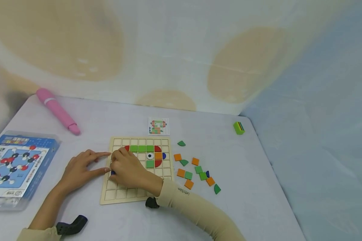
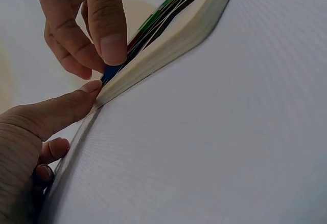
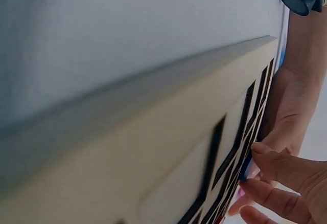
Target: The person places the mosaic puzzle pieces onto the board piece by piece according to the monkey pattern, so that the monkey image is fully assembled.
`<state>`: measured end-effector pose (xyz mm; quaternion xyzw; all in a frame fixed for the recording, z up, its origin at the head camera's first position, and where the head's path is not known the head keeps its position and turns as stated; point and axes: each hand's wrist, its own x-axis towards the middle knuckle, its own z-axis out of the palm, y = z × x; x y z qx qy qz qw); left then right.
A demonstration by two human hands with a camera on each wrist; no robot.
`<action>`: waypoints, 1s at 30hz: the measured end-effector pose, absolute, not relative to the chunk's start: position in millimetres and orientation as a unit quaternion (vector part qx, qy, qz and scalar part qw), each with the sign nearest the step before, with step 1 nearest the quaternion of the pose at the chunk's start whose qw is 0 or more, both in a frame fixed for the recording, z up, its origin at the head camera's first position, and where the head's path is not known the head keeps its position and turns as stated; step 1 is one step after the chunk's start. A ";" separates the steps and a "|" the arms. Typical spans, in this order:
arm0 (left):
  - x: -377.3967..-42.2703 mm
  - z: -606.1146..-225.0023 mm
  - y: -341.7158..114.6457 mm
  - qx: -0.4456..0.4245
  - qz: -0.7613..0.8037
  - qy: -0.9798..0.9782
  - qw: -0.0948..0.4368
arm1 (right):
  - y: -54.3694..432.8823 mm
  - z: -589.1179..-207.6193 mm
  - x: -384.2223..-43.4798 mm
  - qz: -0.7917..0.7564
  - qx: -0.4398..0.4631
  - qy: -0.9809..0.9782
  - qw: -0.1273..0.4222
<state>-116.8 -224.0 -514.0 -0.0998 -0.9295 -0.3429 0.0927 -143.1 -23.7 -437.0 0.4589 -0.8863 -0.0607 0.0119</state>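
Note:
A wooden grid board [image 1: 103, 197] lies flat on the table, with green, red and orange tiles and a white eye tile [image 1: 150, 156] set in its upper part. Near the board's left edge my right hand [image 1: 128, 169] pinches a blue piece [image 2: 109, 73] between thumb and fingers; its full outline is hidden. The same blue piece [image 3: 247, 166] shows at the fingertips in the right wrist view. My left hand [image 1: 79, 169] rests beside the board, its fingers extended and its thumb at the left edge. A blue half-round [image 1: 164, 156] sits at the right of the pattern.
Loose orange squares [image 1: 181, 172], green squares [image 1: 203, 175] and green quarter-rounds [image 1: 181, 143] lie right of the board. Behind it is a pattern card [image 1: 159, 126]. A blue boxed set [image 1: 16, 167], a pink cylinder [image 1: 58, 112] and a green block [image 1: 239, 128] stand farther out.

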 end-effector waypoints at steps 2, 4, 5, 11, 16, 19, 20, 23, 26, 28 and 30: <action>-117.4 -512.3 -223.2 -0.104 -0.342 -0.929 0.097 | -22.4 -436.4 -142.5 -0.057 0.451 -0.891 0.011; -118.0 -510.8 -222.8 -0.108 -0.339 -0.929 0.100 | -20.4 -436.0 -141.9 -0.056 0.445 -0.894 0.014; -118.3 -510.4 -222.9 -0.109 -0.337 -0.930 0.101 | -19.4 -435.8 -141.4 -0.056 0.442 -0.895 0.015; -118.9 -511.4 -224.5 -0.108 -0.333 -0.931 0.102 | -17.1 -436.0 -140.8 -0.048 0.448 -0.893 0.020; -118.6 -515.1 -224.0 -0.109 -0.337 -0.930 0.099 | -19.7 -438.4 -142.1 -0.047 0.455 -0.889 0.016; -118.0 -515.7 -223.5 -0.110 -0.338 -0.929 0.104 | -20.2 -440.0 -142.4 -0.045 0.453 -0.890 0.011; -117.8 -515.8 -223.2 -0.110 -0.338 -0.929 0.105 | -19.5 -439.7 -142.5 -0.044 0.451 -0.891 0.007; -117.8 -516.5 -222.6 -0.107 -0.341 -0.928 0.104 | -13.4 -435.6 -143.8 -0.025 0.439 -0.898 -0.009; -117.9 -516.5 -222.0 -0.102 -0.339 -0.930 0.099 | 0.1 -426.7 -147.1 0.007 0.416 -0.909 -0.010; -117.7 -515.8 -222.3 -0.099 -0.335 -0.932 0.097 | 12.6 -419.5 -150.1 0.030 0.402 -0.915 0.004; -117.2 -514.9 -222.9 -0.097 -0.329 -0.934 0.097 | 26.7 -413.5 -153.6 0.046 0.388 -0.920 0.021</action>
